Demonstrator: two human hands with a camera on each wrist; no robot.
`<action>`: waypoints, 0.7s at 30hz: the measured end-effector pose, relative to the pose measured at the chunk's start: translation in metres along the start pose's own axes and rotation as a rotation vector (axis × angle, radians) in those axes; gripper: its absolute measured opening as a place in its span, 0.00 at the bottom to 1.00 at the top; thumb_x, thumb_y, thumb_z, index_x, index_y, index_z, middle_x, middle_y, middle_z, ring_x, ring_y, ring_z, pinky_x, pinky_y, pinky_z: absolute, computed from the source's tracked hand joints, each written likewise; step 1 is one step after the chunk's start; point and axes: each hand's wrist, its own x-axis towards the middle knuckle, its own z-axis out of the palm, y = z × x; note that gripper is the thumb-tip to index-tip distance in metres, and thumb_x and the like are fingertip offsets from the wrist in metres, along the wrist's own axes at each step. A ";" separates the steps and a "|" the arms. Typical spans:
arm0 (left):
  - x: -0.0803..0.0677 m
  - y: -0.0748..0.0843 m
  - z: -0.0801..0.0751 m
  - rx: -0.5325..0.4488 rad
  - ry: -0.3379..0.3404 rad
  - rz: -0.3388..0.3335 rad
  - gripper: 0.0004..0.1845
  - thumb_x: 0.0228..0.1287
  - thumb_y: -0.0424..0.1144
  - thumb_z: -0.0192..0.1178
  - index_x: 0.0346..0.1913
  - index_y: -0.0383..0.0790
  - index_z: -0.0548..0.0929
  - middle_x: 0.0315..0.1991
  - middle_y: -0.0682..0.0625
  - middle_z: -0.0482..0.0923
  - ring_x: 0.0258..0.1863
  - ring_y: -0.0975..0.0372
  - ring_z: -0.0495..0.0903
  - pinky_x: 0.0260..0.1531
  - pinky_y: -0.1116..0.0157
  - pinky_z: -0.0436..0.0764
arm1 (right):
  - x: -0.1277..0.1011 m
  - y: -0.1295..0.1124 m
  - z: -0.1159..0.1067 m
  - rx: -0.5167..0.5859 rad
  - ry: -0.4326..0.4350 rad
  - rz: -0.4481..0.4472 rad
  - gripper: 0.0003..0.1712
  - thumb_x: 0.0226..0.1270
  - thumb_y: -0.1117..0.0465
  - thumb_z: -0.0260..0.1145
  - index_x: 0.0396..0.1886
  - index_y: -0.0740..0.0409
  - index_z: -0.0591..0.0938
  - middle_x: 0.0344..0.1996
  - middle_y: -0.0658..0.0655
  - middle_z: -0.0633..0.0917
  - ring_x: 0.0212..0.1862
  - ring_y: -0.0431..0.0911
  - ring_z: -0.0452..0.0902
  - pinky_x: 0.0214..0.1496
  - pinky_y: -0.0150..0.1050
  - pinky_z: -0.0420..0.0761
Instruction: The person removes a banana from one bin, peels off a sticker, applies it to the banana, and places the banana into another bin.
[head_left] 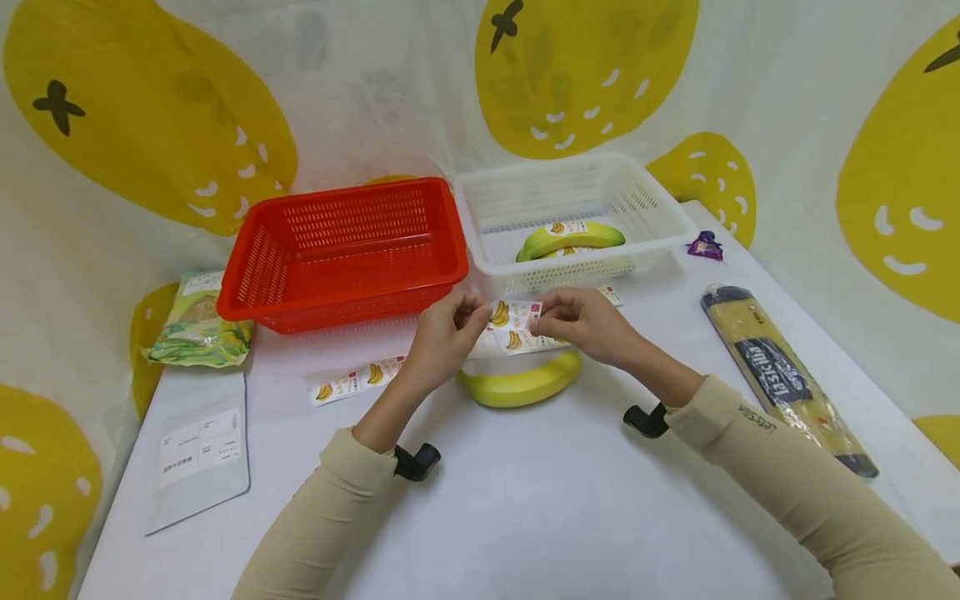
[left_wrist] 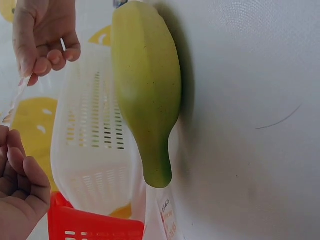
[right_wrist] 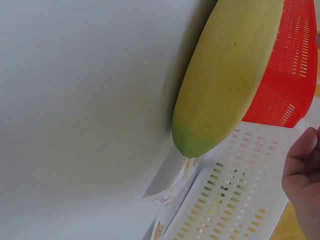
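Note:
Both hands hold a sheet of banana stickers [head_left: 512, 327] just above a yellow-green banana [head_left: 522, 385] that lies on the white table. My left hand [head_left: 448, 331] pinches the sheet's left edge, and my right hand [head_left: 572, 318] pinches its top near the middle. In the left wrist view the banana [left_wrist: 147, 87] fills the centre, with my left hand [left_wrist: 17, 192] at the lower left. The right wrist view shows the banana [right_wrist: 227, 75] and only the edge of my right hand [right_wrist: 305, 172]. A second banana [head_left: 570, 239] carrying a sticker lies in the white basket [head_left: 652, 218].
A red basket [head_left: 341, 250] stands left of the white one. Another sticker strip [head_left: 356, 379] lies on the table [head_left: 525, 517]. A green snack bag [head_left: 197, 321] and a white pouch [head_left: 198, 454] sit at the left; a pasta packet [head_left: 783, 375] and a purple wrapper [head_left: 705, 247] at the right.

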 end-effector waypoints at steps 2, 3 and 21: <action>-0.001 0.001 0.001 -0.021 -0.004 -0.006 0.08 0.72 0.39 0.63 0.45 0.37 0.83 0.34 0.46 0.78 0.34 0.58 0.73 0.32 0.71 0.73 | -0.002 0.000 -0.001 0.012 0.004 0.023 0.12 0.69 0.57 0.71 0.43 0.60 0.84 0.33 0.55 0.89 0.35 0.42 0.82 0.41 0.34 0.80; -0.001 0.001 0.002 -0.030 -0.008 -0.011 0.08 0.71 0.39 0.64 0.45 0.37 0.83 0.34 0.46 0.79 0.34 0.58 0.73 0.32 0.71 0.73 | -0.003 0.000 -0.002 0.019 0.006 0.035 0.12 0.70 0.56 0.71 0.43 0.60 0.83 0.34 0.55 0.89 0.36 0.41 0.82 0.43 0.35 0.81; -0.040 -0.008 0.027 0.047 -0.114 -0.056 0.05 0.65 0.38 0.68 0.36 0.40 0.85 0.30 0.50 0.83 0.29 0.63 0.75 0.31 0.72 0.74 | -0.042 0.009 0.013 -0.120 -0.060 0.082 0.08 0.67 0.59 0.71 0.34 0.59 0.82 0.26 0.51 0.81 0.29 0.41 0.71 0.30 0.31 0.70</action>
